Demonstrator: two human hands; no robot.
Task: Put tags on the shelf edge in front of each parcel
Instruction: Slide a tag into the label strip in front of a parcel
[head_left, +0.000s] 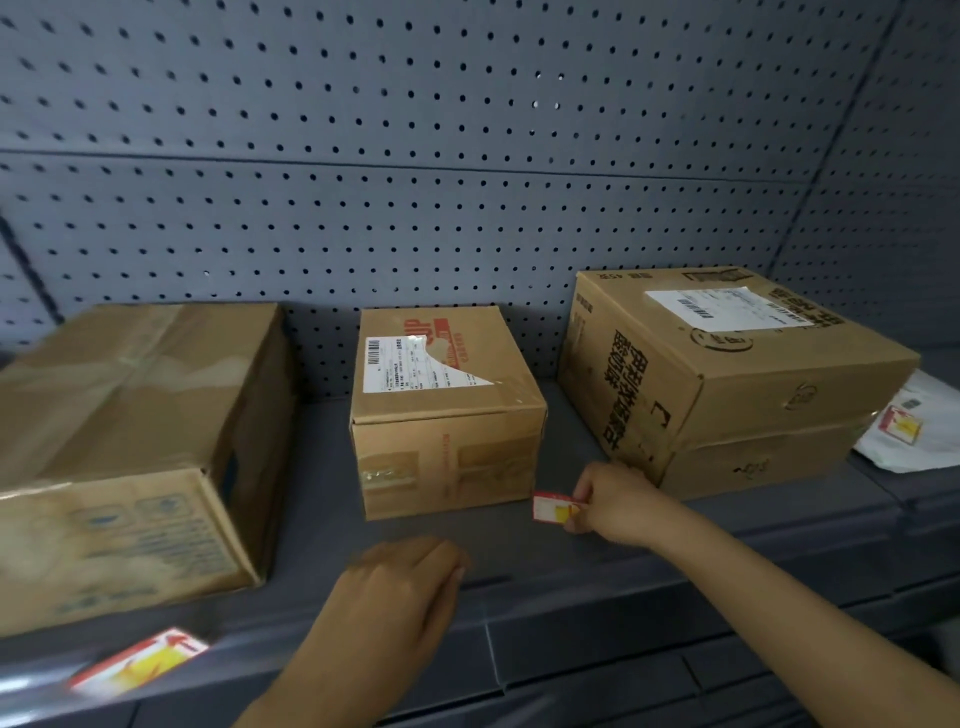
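Note:
Three cardboard parcels stand on the grey shelf (571, 587): a big worn one (130, 447) at the left, a small one (441, 410) in the middle, a large printed one (727, 374) at the right. My right hand (613, 499) pinches a red, white and yellow tag (553, 508) just right of the small parcel's front corner. My left hand (400, 587), blurred, rests palm down on the shelf in front of the small parcel. Another tag (140, 660) sits on the shelf edge before the left parcel.
A white bag parcel (914, 441) bearing a further tag (901, 425) lies at the far right. A grey pegboard wall (415, 182) backs the shelf. Bare shelf shows between the parcels.

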